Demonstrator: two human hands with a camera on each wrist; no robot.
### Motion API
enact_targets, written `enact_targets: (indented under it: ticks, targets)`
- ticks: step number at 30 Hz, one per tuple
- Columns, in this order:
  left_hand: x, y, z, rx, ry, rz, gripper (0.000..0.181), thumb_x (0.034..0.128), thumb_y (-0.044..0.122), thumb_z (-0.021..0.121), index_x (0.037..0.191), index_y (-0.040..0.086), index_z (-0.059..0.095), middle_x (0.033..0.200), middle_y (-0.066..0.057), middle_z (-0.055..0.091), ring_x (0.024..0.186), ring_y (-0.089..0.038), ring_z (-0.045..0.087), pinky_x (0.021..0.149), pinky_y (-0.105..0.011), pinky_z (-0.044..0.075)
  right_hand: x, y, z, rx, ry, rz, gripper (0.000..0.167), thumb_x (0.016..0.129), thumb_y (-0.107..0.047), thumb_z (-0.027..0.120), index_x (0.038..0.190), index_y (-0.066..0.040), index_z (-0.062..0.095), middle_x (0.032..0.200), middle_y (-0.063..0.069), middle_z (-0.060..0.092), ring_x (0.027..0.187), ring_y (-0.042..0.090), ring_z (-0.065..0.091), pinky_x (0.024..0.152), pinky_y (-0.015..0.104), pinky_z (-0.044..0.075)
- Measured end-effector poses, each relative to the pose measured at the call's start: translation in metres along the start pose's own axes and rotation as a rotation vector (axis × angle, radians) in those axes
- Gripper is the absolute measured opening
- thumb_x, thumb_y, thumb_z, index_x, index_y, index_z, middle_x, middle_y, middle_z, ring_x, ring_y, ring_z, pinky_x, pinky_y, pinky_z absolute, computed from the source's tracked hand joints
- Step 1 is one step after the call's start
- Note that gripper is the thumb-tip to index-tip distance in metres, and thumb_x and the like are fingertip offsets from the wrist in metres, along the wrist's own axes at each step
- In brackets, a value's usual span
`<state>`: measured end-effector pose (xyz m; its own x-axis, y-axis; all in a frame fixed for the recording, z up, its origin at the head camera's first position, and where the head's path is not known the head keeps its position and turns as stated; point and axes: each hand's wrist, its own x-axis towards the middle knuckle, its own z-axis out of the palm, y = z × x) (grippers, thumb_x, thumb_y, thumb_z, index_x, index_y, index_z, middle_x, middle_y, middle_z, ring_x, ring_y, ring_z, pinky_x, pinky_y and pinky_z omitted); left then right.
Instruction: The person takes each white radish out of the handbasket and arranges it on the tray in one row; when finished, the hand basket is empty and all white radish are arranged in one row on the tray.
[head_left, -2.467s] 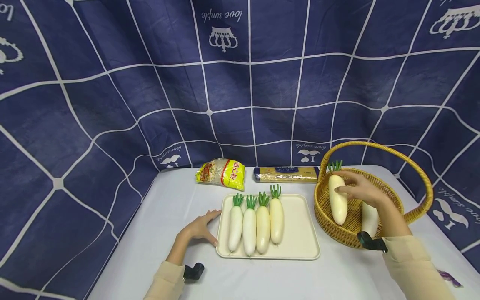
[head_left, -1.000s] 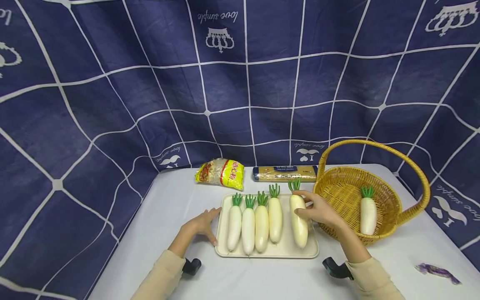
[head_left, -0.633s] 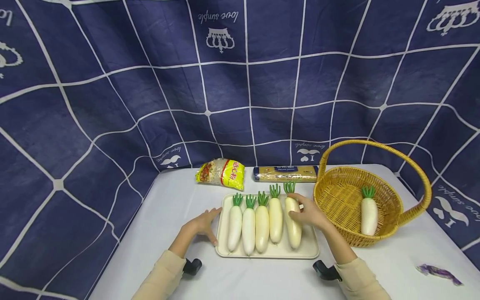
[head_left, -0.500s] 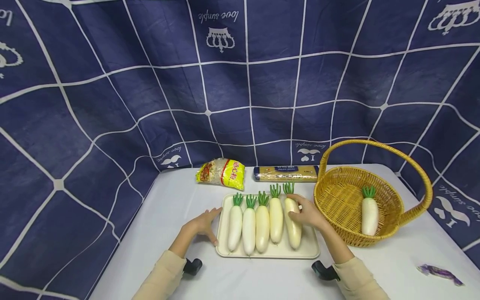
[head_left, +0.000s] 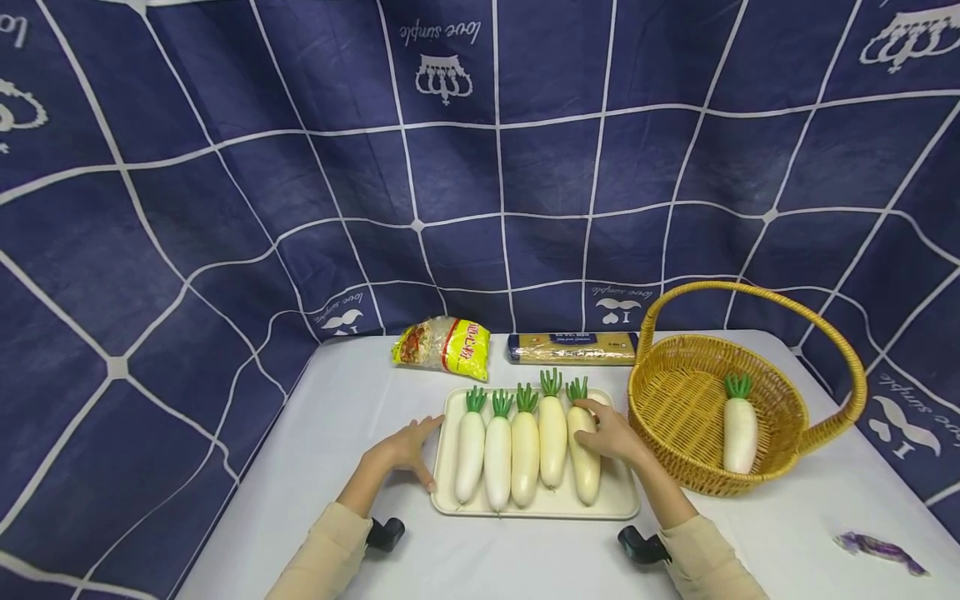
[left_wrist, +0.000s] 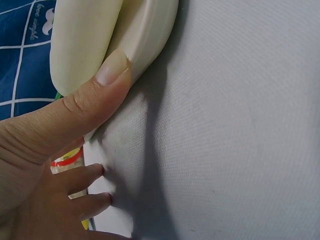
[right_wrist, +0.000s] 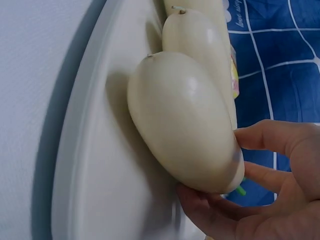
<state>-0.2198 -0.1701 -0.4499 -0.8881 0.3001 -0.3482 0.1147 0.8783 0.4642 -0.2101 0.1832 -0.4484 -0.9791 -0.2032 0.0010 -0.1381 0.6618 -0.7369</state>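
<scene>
Several white radishes with green tops lie side by side on a cream tray (head_left: pixel 617 492). The rightmost radish (head_left: pixel 583 467) leans slightly, and my right hand (head_left: pixel 611 432) holds it near its leafy end. The right wrist view shows the thumb and fingers on either side of that radish (right_wrist: pixel 185 120), its tip over the tray. At the tray's left edge, my left hand (head_left: pixel 405 450) spreads its fingers. In the left wrist view the thumb (left_wrist: pixel 75 115) presses on the tray rim (left_wrist: pixel 150 45), close to the leftmost radish (left_wrist: pixel 82 45).
A wicker basket (head_left: pixel 645 417) with a tall handle stands to the right, one white radish (head_left: pixel 740 437) inside. Behind the tray lie a yellow food bag (head_left: pixel 442 346) and a noodle pack (head_left: pixel 572 348). A purple wrapper (head_left: pixel 881 552) is at the front right.
My right hand has carried a radish from the basket leftward to the tray's right part and lowered it beside the others. My left hand has stayed at the tray's edge.
</scene>
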Motion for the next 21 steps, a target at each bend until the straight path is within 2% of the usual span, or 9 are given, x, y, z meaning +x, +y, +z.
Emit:
enact_targets:
  ticks: [3, 10, 21]
  targets:
    - [0.0001, -0.0001, 0.0, 0.003, 0.0, -0.003, 0.115, 0.0483, 0.016, 0.092, 0.146, 0.005, 0.032, 0.149, -0.026, 0.028, 0.136, -0.05, 0.019, 0.108, -0.064, 0.02, 0.0019, 0.0013, 0.0025, -0.014, -0.011, 0.041, 0.059, 0.077, -0.014, 0.068, 0.131, 0.002, 0.05, 0.108, 0.028, 0.06, 0.095, 0.037, 0.058, 0.078, 0.05, 0.05]
    - [0.0007, 0.0, -0.0005, 0.003, -0.005, -0.01, 0.115, 0.0488, 0.016, 0.092, 0.146, 0.005, 0.032, 0.149, -0.025, 0.027, 0.137, -0.049, 0.019, 0.108, -0.063, 0.02, -0.0006, -0.0034, -0.001, -0.079, -0.082, 0.036, 0.061, 0.081, -0.017, 0.068, 0.133, 0.005, 0.046, 0.115, 0.032, 0.058, 0.104, 0.044, 0.056, 0.087, 0.057, 0.047]
    - [0.0007, 0.0, -0.0003, -0.006, 0.002, -0.012, 0.115, 0.0478, 0.016, 0.092, 0.146, 0.006, 0.032, 0.15, -0.024, 0.027, 0.137, -0.048, 0.018, 0.109, -0.063, 0.019, -0.0007, -0.0029, -0.0028, -0.063, -0.129, 0.034, 0.061, 0.08, -0.014, 0.07, 0.133, 0.005, 0.047, 0.108, 0.027, 0.061, 0.094, 0.034, 0.059, 0.077, 0.046, 0.051]
